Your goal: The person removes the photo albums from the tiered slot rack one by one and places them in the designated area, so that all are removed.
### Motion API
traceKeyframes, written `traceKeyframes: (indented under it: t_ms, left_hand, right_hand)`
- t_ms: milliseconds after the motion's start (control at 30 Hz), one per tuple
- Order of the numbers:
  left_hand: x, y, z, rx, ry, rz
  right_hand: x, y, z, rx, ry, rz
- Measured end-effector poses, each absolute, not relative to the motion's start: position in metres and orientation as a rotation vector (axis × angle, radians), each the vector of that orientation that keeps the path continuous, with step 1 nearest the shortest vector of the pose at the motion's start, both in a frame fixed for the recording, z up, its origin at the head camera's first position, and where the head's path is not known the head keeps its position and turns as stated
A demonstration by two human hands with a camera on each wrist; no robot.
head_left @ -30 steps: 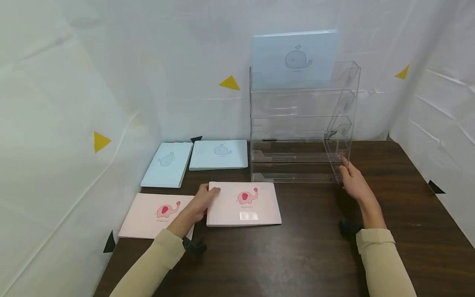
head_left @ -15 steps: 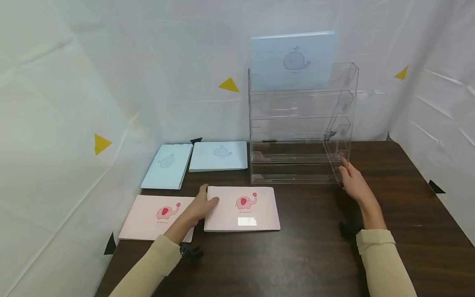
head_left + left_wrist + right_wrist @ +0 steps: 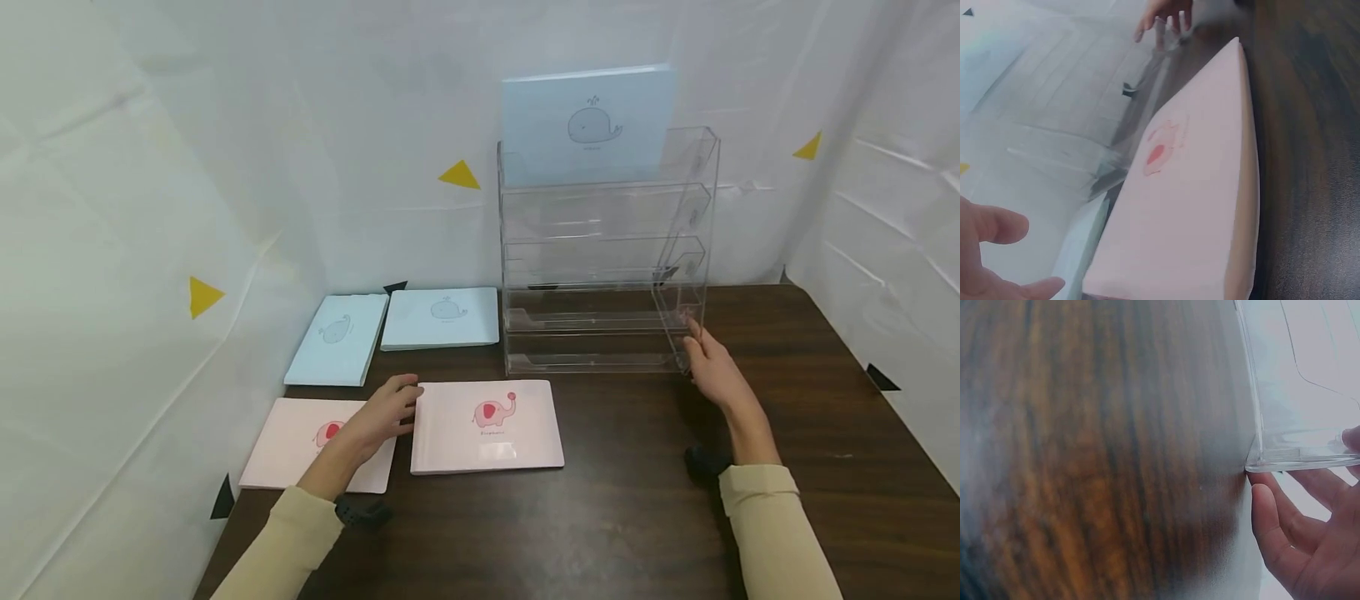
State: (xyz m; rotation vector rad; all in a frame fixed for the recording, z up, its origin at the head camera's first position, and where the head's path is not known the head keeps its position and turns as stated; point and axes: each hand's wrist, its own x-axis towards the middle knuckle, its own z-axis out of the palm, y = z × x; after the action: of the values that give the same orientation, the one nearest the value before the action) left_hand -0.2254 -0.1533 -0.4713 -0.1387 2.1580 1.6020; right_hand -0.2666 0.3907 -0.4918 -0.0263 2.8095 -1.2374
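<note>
A pink landscape booklet [image 3: 442,433] with an elephant on its cover lies on the dark wooden table. My left hand [image 3: 378,417] is at its left edge, thumb and fingers spread with nothing between them. Under that forearm, a second pink elephant booklet [image 3: 277,450] is partly covered. My right hand [image 3: 716,371] holds the lower right side of a clear tiered display rack [image 3: 592,362]; in the right wrist view, thumb and fingers lie on either side of its clear panel [image 3: 1297,440]. A pale blue whale booklet [image 3: 540,125] stands upright in the rack's top tier.
Two blue booklets lie at the back left: one turned sideways [image 3: 318,354], the other [image 3: 401,321] close beside the rack. White sheeting [image 3: 375,125] with yellow and black triangle markers walls in the back and both sides.
The left hand has let go of the pink booklet and drawn back leftward. That booklet sits slightly nearer the person. The right hand stays on the rack.
</note>
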Motion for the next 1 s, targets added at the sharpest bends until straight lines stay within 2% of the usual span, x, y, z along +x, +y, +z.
traceKeyframes:
  t_ms: [333, 833, 1000]
  left_hand:
    - [-0.244, -0.156, -0.445, 0.002, 2.185, 1.626]
    - [-0.324, -0.147, -0.384, 0.434, 2.371, 1.87]
    - [-0.347, -0.135, -0.355, 0.498, 2.458, 1.862]
  right_hand:
    - [-0.26, 0.397, -0.487, -0.006, 2.805, -1.239]
    - [-0.261, 0.394, -0.49, -0.018, 2.819, -1.252]
    - [-0.263, 0.389, -0.49, -0.017, 2.826, -1.247]
